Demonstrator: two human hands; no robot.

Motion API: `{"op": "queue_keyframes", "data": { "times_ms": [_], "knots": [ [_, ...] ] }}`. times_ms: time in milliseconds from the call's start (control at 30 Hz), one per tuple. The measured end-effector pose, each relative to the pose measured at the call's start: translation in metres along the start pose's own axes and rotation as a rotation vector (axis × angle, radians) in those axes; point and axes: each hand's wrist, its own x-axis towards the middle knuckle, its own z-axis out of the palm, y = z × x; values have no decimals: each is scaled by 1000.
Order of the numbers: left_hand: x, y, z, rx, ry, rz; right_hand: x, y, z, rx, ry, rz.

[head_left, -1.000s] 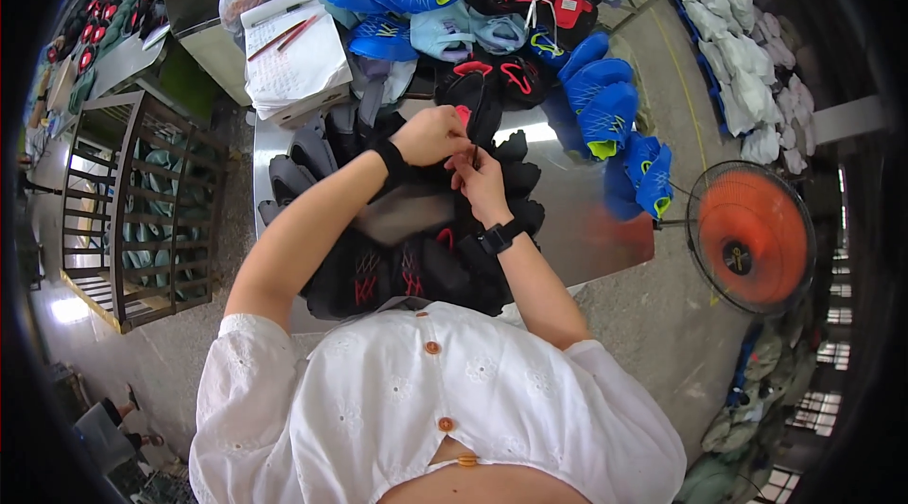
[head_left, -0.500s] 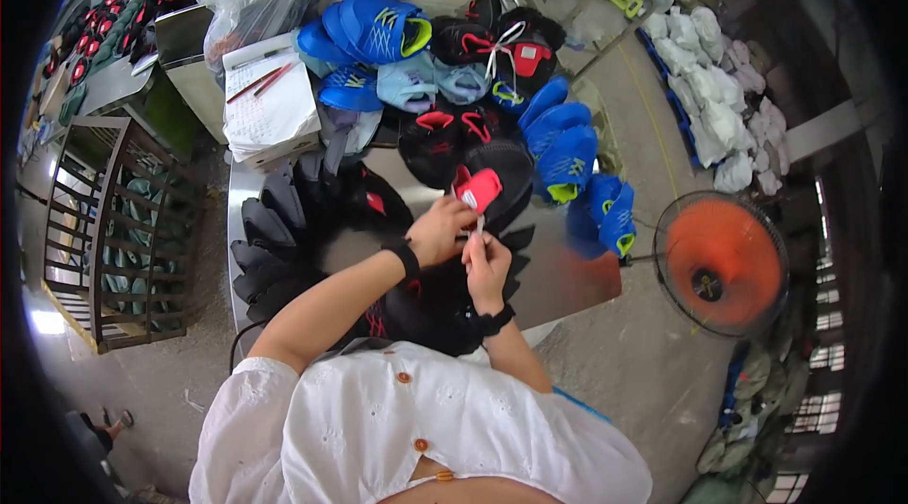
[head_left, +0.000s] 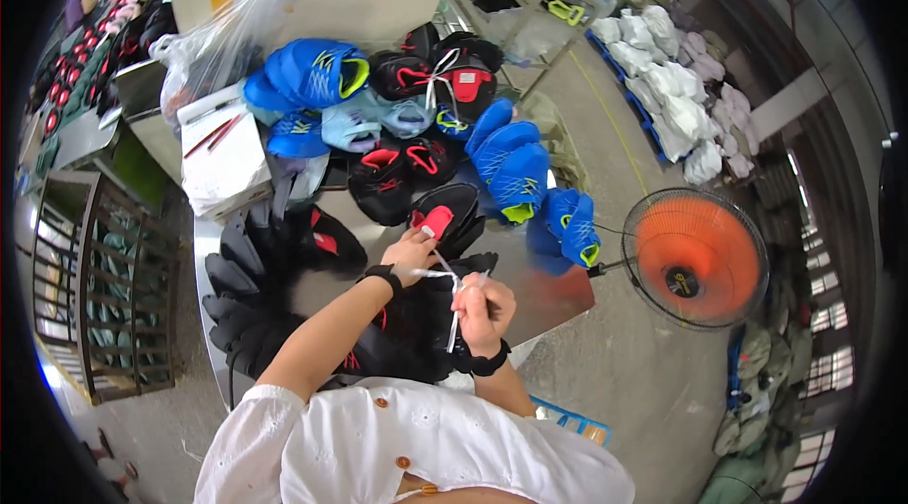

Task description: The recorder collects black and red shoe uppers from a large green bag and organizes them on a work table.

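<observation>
String: white string (head_left: 452, 301), stretched between both hands above the table (head_left: 530, 282).
Left hand (head_left: 413, 253): pinches one string end, beside a black shoe upper (head_left: 445, 218).
Right hand (head_left: 484, 305): fist closed around the string's other end.
Behind: blue shoe uppers (head_left: 515, 164).

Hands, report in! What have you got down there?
Left hand on black shoe upper with red tongue. Right hand pinching white string. Black uppers piled close around.

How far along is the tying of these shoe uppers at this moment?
Tied: one black and red upper bundle with white string. In hand: left hand and right hand pull a white string over black uppers. Left: loose blue uppers appear untied.
</observation>
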Motion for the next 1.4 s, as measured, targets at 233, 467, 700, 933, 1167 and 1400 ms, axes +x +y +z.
{"op": "queue_keyframes", "data": {
  "times_ms": [233, 467, 700, 933, 1167, 1400],
  "knots": [
    [1, -17, 4, -78, -179, -109, -1, 0, -14, -57, -120, -149],
    [-7, 6, -14, -218, 75, -231, -11, 114, -112, -501, 145, 426],
    [-5, 13, -17, -244, 16, -270, 26, 209, -212, -982, 363, 416],
    [-17, 18, -15, -141, -28, -279, 50, 246, -178, -1186, 545, 588],
    [-12, 20, -18, -128, -52, -292, 51, 256, -184, -1162, 716, 446],
    [-8, 15, -13, -129, -66, -308, 44, 225, -227, -563, 883, 174]
  ]
}}
